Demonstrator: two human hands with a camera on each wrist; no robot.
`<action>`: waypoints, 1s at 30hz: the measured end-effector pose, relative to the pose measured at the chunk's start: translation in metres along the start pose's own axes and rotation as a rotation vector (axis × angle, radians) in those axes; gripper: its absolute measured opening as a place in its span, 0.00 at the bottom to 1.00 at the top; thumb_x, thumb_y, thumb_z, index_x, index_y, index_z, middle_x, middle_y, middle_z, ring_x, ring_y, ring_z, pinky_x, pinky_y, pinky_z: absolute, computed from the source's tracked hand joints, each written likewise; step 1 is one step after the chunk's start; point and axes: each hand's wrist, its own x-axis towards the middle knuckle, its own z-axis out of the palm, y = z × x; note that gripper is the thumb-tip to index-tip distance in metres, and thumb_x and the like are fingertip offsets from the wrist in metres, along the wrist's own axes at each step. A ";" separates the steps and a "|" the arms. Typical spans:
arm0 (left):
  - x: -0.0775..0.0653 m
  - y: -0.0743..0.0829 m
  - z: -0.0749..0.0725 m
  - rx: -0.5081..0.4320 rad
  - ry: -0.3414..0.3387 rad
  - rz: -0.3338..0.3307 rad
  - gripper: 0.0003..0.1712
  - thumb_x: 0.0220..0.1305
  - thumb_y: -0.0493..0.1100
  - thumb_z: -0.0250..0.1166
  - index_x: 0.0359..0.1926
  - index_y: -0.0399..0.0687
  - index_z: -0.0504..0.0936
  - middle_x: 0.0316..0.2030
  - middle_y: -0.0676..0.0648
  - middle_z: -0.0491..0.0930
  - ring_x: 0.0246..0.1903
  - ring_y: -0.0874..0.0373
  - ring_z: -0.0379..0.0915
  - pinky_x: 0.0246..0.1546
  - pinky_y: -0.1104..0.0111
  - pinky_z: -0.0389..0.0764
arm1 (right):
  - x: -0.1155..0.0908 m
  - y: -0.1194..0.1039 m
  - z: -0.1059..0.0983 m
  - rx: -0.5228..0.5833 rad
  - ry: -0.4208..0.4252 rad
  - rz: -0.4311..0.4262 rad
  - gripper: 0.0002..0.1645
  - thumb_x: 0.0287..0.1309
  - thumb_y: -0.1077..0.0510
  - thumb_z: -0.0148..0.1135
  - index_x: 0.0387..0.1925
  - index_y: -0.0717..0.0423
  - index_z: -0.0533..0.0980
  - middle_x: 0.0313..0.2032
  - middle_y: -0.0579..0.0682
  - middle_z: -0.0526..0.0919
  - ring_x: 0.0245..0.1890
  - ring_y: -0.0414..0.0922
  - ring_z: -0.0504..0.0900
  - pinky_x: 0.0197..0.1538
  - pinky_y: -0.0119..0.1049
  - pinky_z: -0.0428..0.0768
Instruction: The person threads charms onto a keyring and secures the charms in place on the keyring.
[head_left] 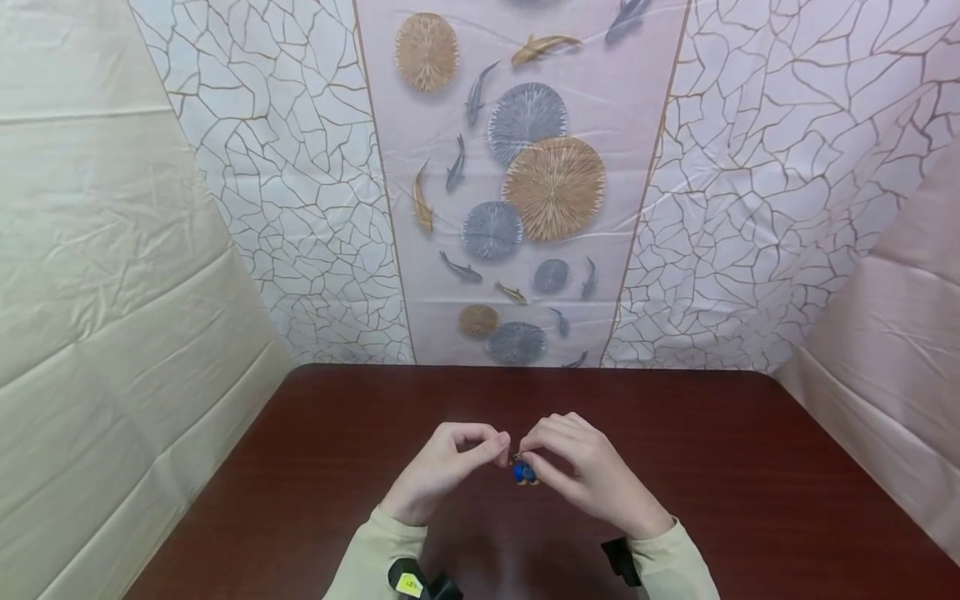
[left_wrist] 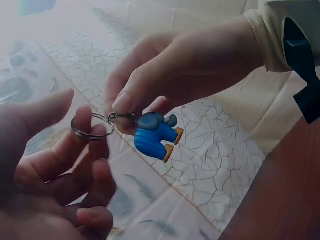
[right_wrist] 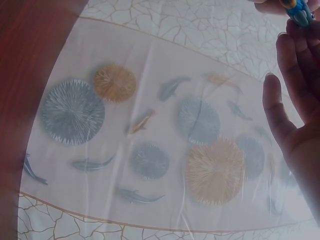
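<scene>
A keychain with a small figure (left_wrist: 150, 140) in blue trousers, with orange-brown feet, is held in the air above the table. My right hand (left_wrist: 185, 75) pinches its short chain (left_wrist: 122, 116) between thumb and fingers. The metal split ring (left_wrist: 92, 136) reaches toward my left hand (left_wrist: 45, 165). My left index fingertip shows within the ring's loop; whether it passes through or lies behind cannot be told. The left thumb stands apart from the ring, the other fingers loosely bent. In the right wrist view the figure (right_wrist: 300, 14) is partly cut off beside the right hand (right_wrist: 300, 100).
A dark reddish-brown table (head_left: 315, 467) lies beneath both hands. Behind it hangs a patterned cloth (head_left: 480, 283) with fish and round motifs. Plain cream cloth (head_left: 112, 292) hangs at the left side. Black straps with devices (head_left: 622, 560) sit on both sleeves.
</scene>
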 end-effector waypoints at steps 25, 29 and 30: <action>0.003 -0.002 -0.001 -0.091 0.035 -0.024 0.19 0.66 0.41 0.61 0.43 0.23 0.77 0.29 0.61 0.82 0.36 0.65 0.77 0.48 0.66 0.75 | -0.003 -0.003 -0.002 0.292 -0.113 0.298 0.08 0.64 0.66 0.57 0.36 0.49 0.76 0.30 0.42 0.83 0.29 0.32 0.80 0.35 0.27 0.79; 0.003 -0.002 -0.003 -0.011 0.044 -0.045 0.16 0.65 0.41 0.63 0.42 0.28 0.80 0.28 0.60 0.81 0.35 0.64 0.77 0.45 0.68 0.76 | -0.005 -0.003 -0.001 0.335 -0.150 0.395 0.07 0.67 0.64 0.54 0.35 0.48 0.74 0.24 0.42 0.79 0.23 0.31 0.76 0.28 0.28 0.78; 0.003 -0.002 -0.004 0.011 0.043 -0.046 0.15 0.65 0.41 0.63 0.41 0.29 0.81 0.28 0.60 0.81 0.35 0.64 0.76 0.45 0.68 0.76 | -0.005 -0.002 -0.001 0.333 -0.154 0.415 0.07 0.67 0.63 0.54 0.35 0.48 0.74 0.23 0.42 0.77 0.22 0.31 0.74 0.27 0.28 0.77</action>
